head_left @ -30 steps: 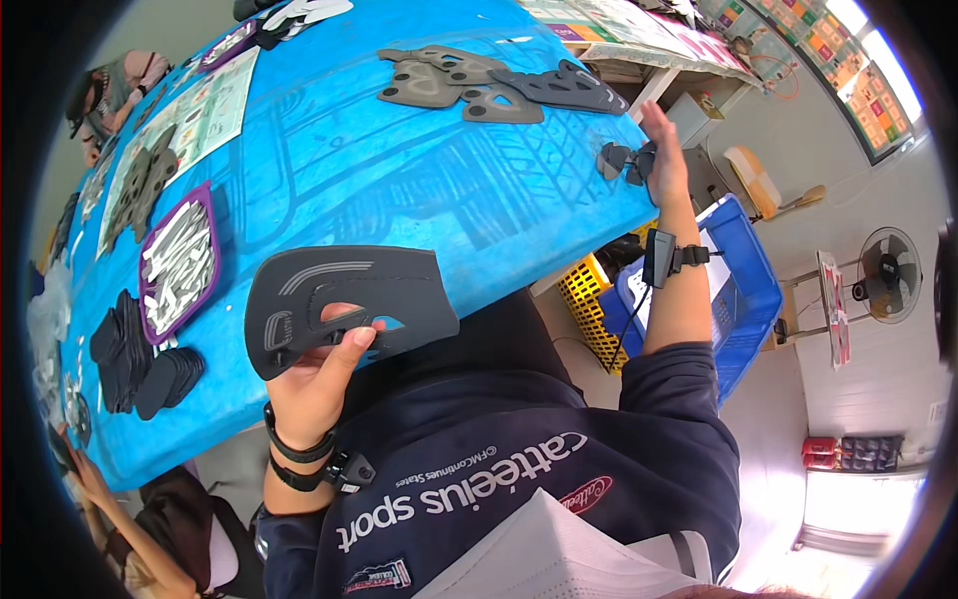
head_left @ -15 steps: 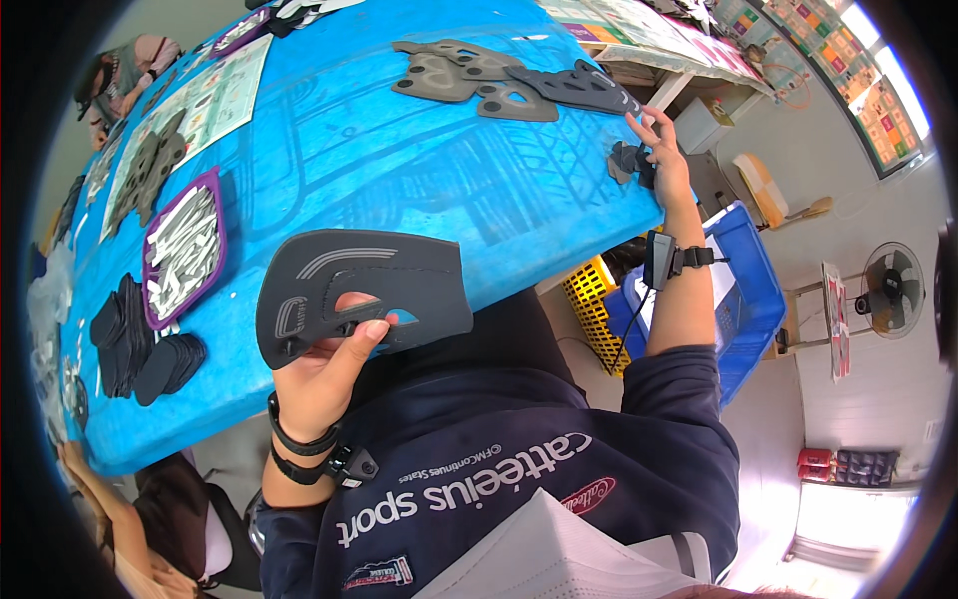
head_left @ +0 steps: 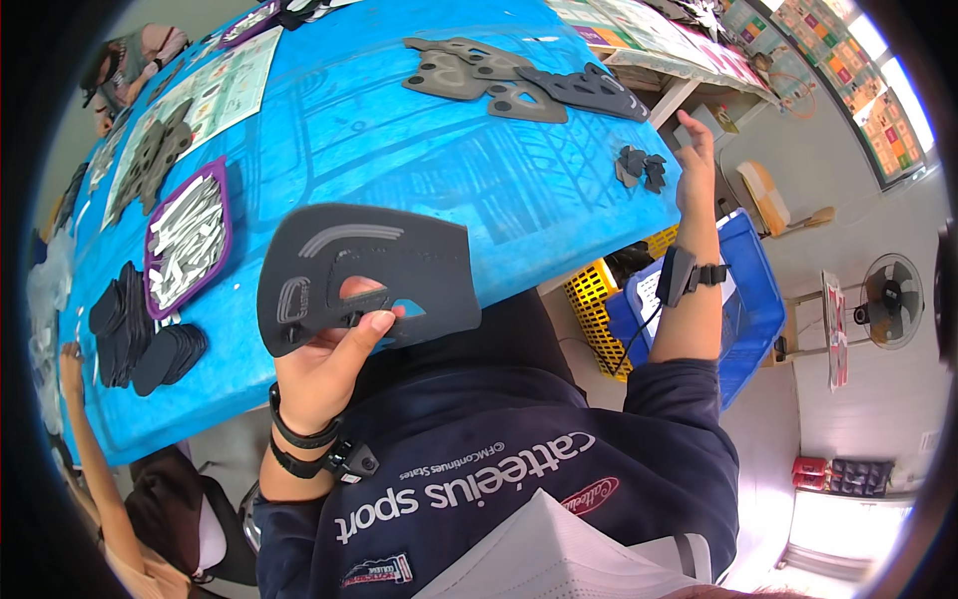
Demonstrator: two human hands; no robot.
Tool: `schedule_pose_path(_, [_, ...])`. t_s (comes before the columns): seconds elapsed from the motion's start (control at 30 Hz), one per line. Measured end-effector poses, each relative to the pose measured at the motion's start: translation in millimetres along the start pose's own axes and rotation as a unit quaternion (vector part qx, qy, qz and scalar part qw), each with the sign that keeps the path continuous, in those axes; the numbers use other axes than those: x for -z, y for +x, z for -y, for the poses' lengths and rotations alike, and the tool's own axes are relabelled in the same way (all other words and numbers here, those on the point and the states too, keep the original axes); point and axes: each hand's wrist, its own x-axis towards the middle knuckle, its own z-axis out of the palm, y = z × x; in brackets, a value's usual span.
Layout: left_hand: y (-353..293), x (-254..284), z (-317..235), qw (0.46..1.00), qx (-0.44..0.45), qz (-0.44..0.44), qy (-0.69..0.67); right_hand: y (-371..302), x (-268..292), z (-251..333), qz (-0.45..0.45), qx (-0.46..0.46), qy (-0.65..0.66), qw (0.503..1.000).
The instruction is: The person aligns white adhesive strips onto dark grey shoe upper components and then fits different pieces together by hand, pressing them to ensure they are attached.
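Currently, the left hand point(head_left: 327, 367) clasps a dark panel point(head_left: 431, 262). At its two o'clock, the right hand point(head_left: 698, 168) hangs loosely open, empty.

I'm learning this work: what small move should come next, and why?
Perhaps bring the right hand over to steady the dark panel: the left hand alone grips its near edge, while the right seems empty, beside the small dark scraps.
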Motion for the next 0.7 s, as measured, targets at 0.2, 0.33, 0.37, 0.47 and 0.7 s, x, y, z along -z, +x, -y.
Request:
schedule_pose_path(0.2, [8,-8,8,0.996,-0.024,-0.056,-0.062,-110,-97,88,0.273,0.019,0.158,0.949])
schedule_pose_path(0.33, [11,-7,9,0.996,-0.034,-0.055,-0.069,-167,-144,133,0.347,0.072,0.031,0.934])
schedule_pose_path(0.37, [9,-6,7,0.995,-0.042,-0.061,-0.064,-171,-152,139,0.325,0.075,0.018,0.943])
schedule_pose_path(0.47, [5,-6,1,0.991,-0.072,-0.078,0.08,-174,-171,147,0.247,0.126,0.005,0.961])
schedule_pose_path(0.7, [15,1,0,0.973,-0.161,-0.15,0.072,-188,-181,139,0.146,0.088,0.126,0.977])
